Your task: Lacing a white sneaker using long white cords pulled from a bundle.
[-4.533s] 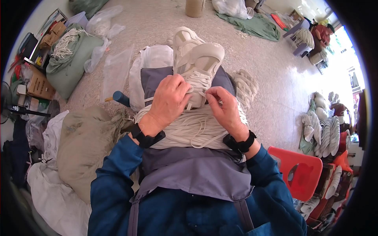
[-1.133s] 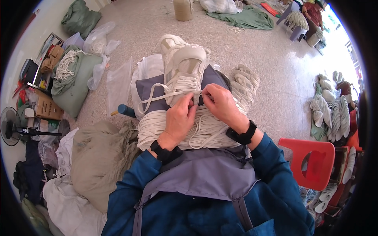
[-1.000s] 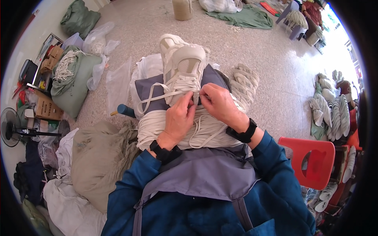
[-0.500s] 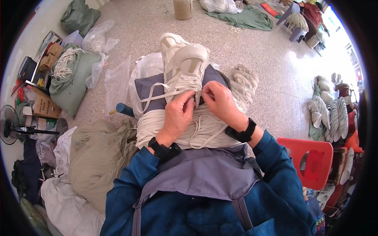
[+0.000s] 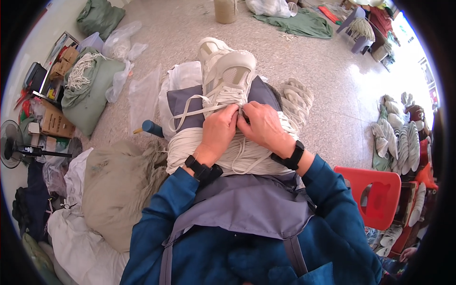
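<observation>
A pale beige sneaker (image 5: 232,71) points away from me on my lap, with a second sneaker (image 5: 210,47) of the same kind partly behind it. Flat cream shoelace (image 5: 190,113) crosses the front one, and a loose loop of it hangs off to the left. At the near end of the lacing, my left hand (image 5: 220,130) is closed in a pinch on the lace. Close beside it, my right hand (image 5: 267,127) also pinches lace, its fingertips partly hidden. Under both wrists lies a thick bundle of cream laces (image 5: 242,159), across my grey apron (image 5: 247,202).
Several beige sneakers (image 5: 295,102) lie on the floor just right of my lap. A red plastic stool (image 5: 373,190) stands at right. Left are a brown cloth bundle (image 5: 118,190), a green sack (image 5: 92,97) and a black fan (image 5: 12,145). A person's hand (image 5: 407,254) shows lower right.
My hands have drawn closer together at the lacing, and my right fingers have come down beside the left ones. The whole view has shifted slightly.
</observation>
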Demonstrator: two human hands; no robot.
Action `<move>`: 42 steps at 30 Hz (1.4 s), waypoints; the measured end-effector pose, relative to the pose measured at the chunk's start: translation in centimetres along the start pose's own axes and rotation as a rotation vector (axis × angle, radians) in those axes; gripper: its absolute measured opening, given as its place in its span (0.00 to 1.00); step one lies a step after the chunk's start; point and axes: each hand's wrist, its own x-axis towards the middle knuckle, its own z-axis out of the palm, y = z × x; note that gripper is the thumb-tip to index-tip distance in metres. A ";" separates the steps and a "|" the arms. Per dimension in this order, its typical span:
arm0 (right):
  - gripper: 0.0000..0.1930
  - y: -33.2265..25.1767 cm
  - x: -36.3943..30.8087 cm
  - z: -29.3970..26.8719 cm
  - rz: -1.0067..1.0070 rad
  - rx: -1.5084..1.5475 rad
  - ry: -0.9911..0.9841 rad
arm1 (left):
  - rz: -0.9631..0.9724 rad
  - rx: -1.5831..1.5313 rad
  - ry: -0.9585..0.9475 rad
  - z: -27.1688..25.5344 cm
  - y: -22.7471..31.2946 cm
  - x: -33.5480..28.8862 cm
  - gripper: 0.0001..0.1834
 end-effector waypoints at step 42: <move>0.11 -0.7 -0.3 0.0 -0.085 -0.041 0.160 | 0.477 0.596 0.000 -2.7 -0.4 0.5 0.06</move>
